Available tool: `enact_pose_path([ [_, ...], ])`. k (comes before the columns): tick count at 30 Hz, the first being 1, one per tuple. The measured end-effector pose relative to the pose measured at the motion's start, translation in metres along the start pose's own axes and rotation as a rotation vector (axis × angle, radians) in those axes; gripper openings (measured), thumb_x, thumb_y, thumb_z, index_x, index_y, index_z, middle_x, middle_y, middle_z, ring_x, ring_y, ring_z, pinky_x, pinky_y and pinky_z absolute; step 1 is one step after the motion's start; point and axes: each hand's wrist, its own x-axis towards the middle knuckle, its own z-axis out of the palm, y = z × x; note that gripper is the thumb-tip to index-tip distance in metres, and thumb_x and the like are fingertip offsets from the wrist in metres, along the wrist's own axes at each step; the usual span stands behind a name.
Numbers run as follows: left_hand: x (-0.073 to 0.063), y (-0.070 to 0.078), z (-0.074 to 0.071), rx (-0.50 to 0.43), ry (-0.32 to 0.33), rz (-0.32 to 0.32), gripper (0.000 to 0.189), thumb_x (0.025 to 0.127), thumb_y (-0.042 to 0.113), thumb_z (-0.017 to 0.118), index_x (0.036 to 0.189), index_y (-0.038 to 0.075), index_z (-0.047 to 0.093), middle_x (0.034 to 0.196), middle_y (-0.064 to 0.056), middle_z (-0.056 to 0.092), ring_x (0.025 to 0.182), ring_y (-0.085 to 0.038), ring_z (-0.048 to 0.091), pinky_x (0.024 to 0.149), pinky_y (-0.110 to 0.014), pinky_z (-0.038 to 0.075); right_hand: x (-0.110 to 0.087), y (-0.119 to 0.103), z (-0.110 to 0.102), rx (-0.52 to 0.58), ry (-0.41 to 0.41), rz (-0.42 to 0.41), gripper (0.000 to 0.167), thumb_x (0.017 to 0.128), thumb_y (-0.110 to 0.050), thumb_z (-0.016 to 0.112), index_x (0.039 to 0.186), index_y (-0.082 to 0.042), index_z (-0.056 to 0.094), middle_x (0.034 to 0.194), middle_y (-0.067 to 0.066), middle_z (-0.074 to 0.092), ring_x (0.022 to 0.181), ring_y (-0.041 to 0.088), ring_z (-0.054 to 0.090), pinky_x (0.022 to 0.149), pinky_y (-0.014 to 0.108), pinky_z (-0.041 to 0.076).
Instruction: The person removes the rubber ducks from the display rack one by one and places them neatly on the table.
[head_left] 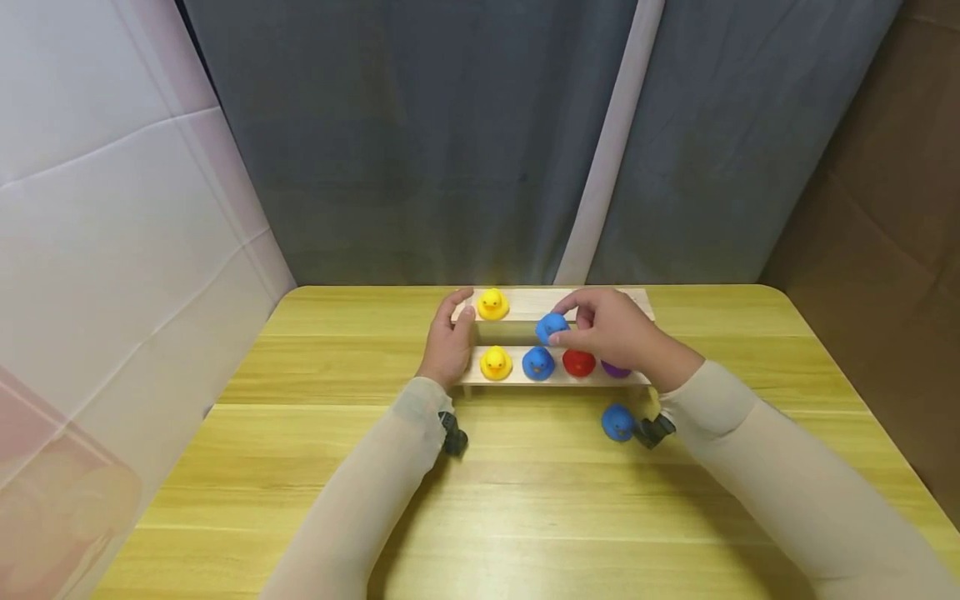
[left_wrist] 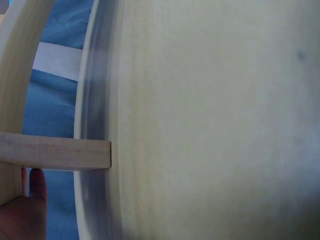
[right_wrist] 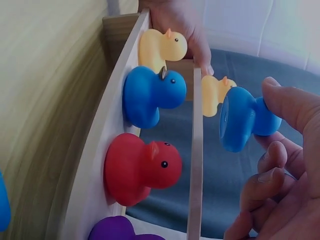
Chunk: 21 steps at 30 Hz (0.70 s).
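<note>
On a yellow wooden table, the right hand pinches 1 blue rubbery duck above the upper front edge of a 2-tier pale-wood stand; the left hand grips its left edge.

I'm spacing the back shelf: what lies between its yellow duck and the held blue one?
In the head view, only bare shelf separates the yellow duck from the blue duck in the right hand.
</note>
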Motion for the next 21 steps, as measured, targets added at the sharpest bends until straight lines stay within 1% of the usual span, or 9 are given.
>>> enact_pose_path([
  [4,0.001,-0.001,0.0,0.001,0.001,0.013,0.041,0.113,0.031,0.044,0.153,0.023,0.05,0.163,-0.003,0.043,0.12,-0.027,0.051,0.114,-0.047,0.039,-0.007,-0.001,-0.001,0.0,-0.017,0.009,0.038,0.088,-0.032,0.087,0.12,-0.017,0.074,0.079,0.006,0.055,0.064,0.023,0.049,0.052,0.029,0.038],
  [8,0.0,-0.001,-0.001,0.001,0.005,0.014,0.041,0.113,0.031,0.044,0.153,0.022,0.05,0.163,-0.003,0.043,0.124,-0.027,0.05,0.117,-0.049,0.038,-0.013,-0.002,-0.001,0.028,-0.037,0.003,0.037,0.087,-0.03,0.087,0.12,-0.017,0.075,0.077,0.007,0.055,0.059,0.023,0.048,0.048,0.028,0.037],
  [12,-0.001,-0.001,-0.002,-0.002,0.007,0.005,0.042,0.113,0.032,0.044,0.153,0.023,0.05,0.164,-0.003,0.042,0.128,-0.026,0.049,0.119,-0.05,0.036,-0.017,-0.001,0.0,0.03,-0.04,-0.034,0.034,0.087,-0.026,0.088,0.116,-0.015,0.076,0.073,0.005,0.055,0.062,0.023,0.049,0.053,0.03,0.04],
  [15,-0.002,-0.001,-0.002,-0.012,0.004,0.003,0.042,0.113,0.031,0.044,0.153,0.022,0.05,0.162,-0.004,0.043,0.122,-0.028,0.051,0.116,-0.048,0.038,-0.022,0.001,0.001,0.016,-0.041,-0.04,0.034,0.086,-0.027,0.089,0.115,-0.014,0.076,0.073,0.004,0.055,0.067,0.022,0.05,0.057,0.031,0.041],
  [19,-0.002,-0.001,-0.001,-0.018,0.002,0.003,0.041,0.113,0.031,0.045,0.152,0.023,0.051,0.16,-0.004,0.045,0.116,-0.028,0.052,0.113,-0.046,0.039,-0.029,0.005,0.002,0.016,-0.051,-0.036,0.036,0.085,-0.028,0.09,0.115,-0.014,0.076,0.073,0.004,0.055,0.067,0.023,0.05,0.056,0.031,0.04],
  [21,-0.001,-0.001,-0.001,-0.016,0.003,0.005,0.041,0.113,0.031,0.045,0.152,0.023,0.051,0.161,-0.003,0.044,0.12,-0.027,0.051,0.115,-0.046,0.038,-0.033,0.008,0.002,0.02,-0.054,-0.041,0.035,0.085,-0.028,0.09,0.114,-0.015,0.076,0.072,0.004,0.054,0.066,0.023,0.05,0.056,0.03,0.039],
])
